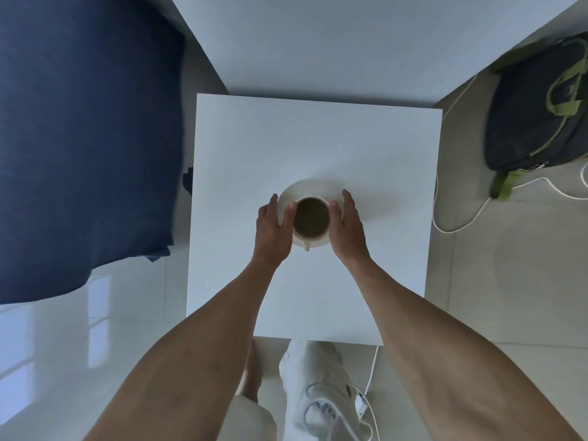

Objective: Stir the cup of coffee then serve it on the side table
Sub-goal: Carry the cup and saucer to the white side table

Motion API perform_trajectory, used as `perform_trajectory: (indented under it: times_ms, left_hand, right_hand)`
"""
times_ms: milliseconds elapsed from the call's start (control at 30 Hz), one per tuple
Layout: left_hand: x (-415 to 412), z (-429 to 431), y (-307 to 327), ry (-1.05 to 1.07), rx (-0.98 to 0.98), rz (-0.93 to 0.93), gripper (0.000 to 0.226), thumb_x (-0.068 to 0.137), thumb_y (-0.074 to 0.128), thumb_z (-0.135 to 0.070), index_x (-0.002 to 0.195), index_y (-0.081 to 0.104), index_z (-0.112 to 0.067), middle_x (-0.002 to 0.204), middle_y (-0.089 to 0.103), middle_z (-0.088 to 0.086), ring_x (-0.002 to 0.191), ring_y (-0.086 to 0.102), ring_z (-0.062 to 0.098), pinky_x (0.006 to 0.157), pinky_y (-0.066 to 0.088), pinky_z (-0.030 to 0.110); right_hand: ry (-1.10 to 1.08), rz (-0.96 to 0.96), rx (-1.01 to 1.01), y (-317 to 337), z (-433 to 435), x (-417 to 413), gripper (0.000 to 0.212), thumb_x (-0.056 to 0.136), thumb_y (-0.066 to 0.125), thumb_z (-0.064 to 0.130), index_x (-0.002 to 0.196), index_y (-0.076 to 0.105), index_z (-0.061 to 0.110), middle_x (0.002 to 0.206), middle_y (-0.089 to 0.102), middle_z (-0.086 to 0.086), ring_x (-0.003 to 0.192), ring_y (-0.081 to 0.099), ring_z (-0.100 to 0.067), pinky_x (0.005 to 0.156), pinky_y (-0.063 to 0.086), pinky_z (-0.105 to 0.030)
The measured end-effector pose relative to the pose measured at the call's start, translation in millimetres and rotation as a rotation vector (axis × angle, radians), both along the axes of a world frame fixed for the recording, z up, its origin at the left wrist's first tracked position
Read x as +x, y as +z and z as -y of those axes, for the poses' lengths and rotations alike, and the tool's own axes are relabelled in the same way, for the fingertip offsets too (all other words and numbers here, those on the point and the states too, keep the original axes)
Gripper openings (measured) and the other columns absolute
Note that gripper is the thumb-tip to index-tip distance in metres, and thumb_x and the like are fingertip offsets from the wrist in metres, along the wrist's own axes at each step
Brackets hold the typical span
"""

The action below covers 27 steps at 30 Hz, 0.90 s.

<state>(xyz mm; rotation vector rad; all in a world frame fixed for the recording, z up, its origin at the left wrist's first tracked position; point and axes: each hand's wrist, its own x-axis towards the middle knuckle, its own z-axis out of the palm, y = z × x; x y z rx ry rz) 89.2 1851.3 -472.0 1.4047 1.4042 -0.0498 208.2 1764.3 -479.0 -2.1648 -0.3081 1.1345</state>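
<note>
Nearest the camera, past the table's near edge, the person's legs in pale trousers [305, 386] stand on the glossy tiled floor [95, 361], with a white cable [370, 374] trailing beside them. Both bare forearms reach forward over the white side table [318, 138].

The left hand [273, 227] and right hand [346, 227] flank a white cup of coffee [311, 218] on its saucer [313, 189], fingers extended and cupped against the saucer's two sides, thumbs lying beside the cup's rim. Whether they grip or only touch cannot be told. The cup sits near the middle of the table, slightly toward the near edge, its handle pointing at the person.

Farther off, blue bedding [86, 138] lies beyond the table's left edge, and a dark backpack with green straps [537, 113] rests on the floor past the right edge.
</note>
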Motion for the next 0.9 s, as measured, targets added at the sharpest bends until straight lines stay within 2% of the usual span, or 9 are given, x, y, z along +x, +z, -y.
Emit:
perform_trajectory:
  times_ms: [167,267,467,633,700,900]
  left_hand:
    - [1,1,-11,-0.008,0.036,-0.017,0.060,0.098,0.038,-0.054,0.150,0.031,-0.025,0.146,0.041,0.005,0.135,0.038,0.022,0.110,0.032,0.036]
    - [2,4,-14,0.006,0.046,-0.011,0.055,0.100,0.036,-0.052,0.149,0.033,-0.026,0.149,0.039,0.005,0.136,0.038,0.022,0.110,0.031,0.034]
    - [4,9,-14,0.053,0.039,-0.002,0.056,0.100,0.035,-0.053,0.149,0.033,-0.026,0.152,0.037,0.001,0.139,0.036,0.019,0.112,0.029,0.033]
    - [9,15,-15,0.092,0.054,-0.039,0.055,0.100,0.031,-0.054,0.147,0.037,-0.025,0.152,0.039,0.001,0.139,0.036,0.020,0.111,0.029,0.034]
    - [12,17,-17,0.074,0.066,-0.043,0.056,0.100,0.026,-0.056,0.144,0.040,-0.025,0.149,0.043,0.002,0.138,0.037,0.023,0.113,0.032,0.039]
    - [17,14,-13,0.014,0.007,-0.098,0.061,0.102,0.021,-0.052,0.155,0.018,-0.023,0.158,0.030,0.005,0.146,0.023,0.026,0.117,0.022,0.045]
  right_hand:
    - [0.000,0.026,0.013,-12,2,-3,0.058,0.102,0.026,0.049,0.154,0.016,0.025,0.160,0.026,0.000,0.146,0.026,-0.019,0.111,0.023,-0.028]
    - [0.009,0.058,0.008,-16,3,-6,0.056,0.103,0.025,0.047,0.154,0.018,0.024,0.159,0.027,-0.003,0.146,0.026,-0.020,0.111,0.023,-0.029]
    - [-0.018,0.179,0.030,-22,1,-14,0.056,0.104,0.024,0.040,0.152,0.025,0.012,0.155,0.036,-0.010,0.144,0.031,-0.027,0.118,0.027,-0.040]
    - [0.010,0.183,0.006,-22,0,-15,0.057,0.104,0.022,0.042,0.153,0.023,0.013,0.157,0.034,-0.008,0.145,0.030,-0.025,0.118,0.028,-0.040]
    - [0.013,0.182,-0.012,-22,1,-16,0.058,0.104,0.021,0.044,0.154,0.022,0.014,0.158,0.033,-0.007,0.145,0.030,-0.025,0.117,0.029,-0.040]
    - [0.022,0.133,-0.057,-19,0,-13,0.058,0.104,0.019,0.045,0.155,0.018,0.015,0.160,0.028,-0.007,0.146,0.028,-0.026,0.118,0.027,-0.038]
